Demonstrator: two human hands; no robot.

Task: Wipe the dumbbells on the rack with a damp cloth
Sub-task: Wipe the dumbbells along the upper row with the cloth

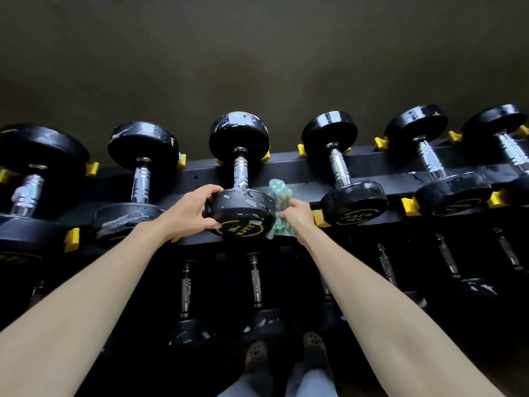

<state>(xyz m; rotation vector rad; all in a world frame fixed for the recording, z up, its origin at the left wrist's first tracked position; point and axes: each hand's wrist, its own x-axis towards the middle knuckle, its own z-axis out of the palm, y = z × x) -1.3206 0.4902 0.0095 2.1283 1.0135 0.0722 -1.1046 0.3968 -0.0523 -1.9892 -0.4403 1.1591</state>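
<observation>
Two bare arms are reaching up from the bottom toward the middle dumbbell. It is sitting on the top row of the black rack, with one round end facing the person. The left hand is gripping the left edge of that end, fingers curled over it. The right hand is pinching a bunched green cloth, which is touching the right edge. Pale smeary marks are showing on the dumbbell. More dumbbells are sitting on both sides, between yellow holders. Smaller dumbbells are lying on the row below. Two shoes are standing on the floor.
</observation>
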